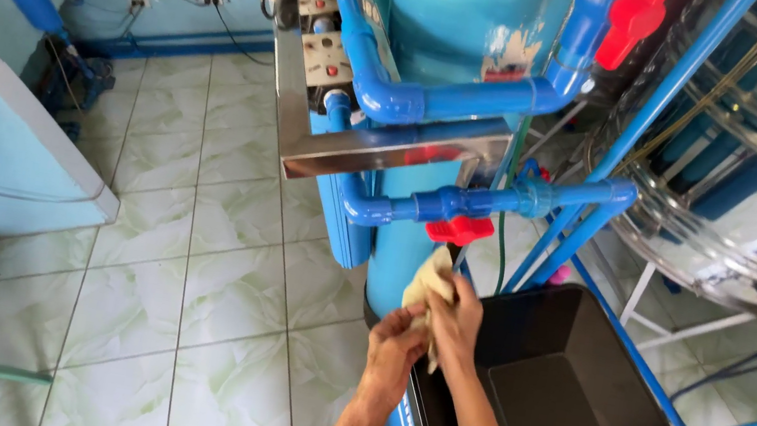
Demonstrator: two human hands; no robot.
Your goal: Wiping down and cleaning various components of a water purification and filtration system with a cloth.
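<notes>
Head view, my left hand point(393, 345): fingers curled tight around the lower part of a pale yellow cloth point(429, 284).
Head view, my right hand point(456, 323): clenched on the same cloth from the other side, pressed against my left.
Cloth: bunched between both hands, its top poking up just below the red valve handle point(459, 229).
Place: over the near corner of the black tub point(589, 419), in front of the blue tank point(461, 13).
Around: blue pipes point(502, 200), tiled floor point(215, 288).
</notes>
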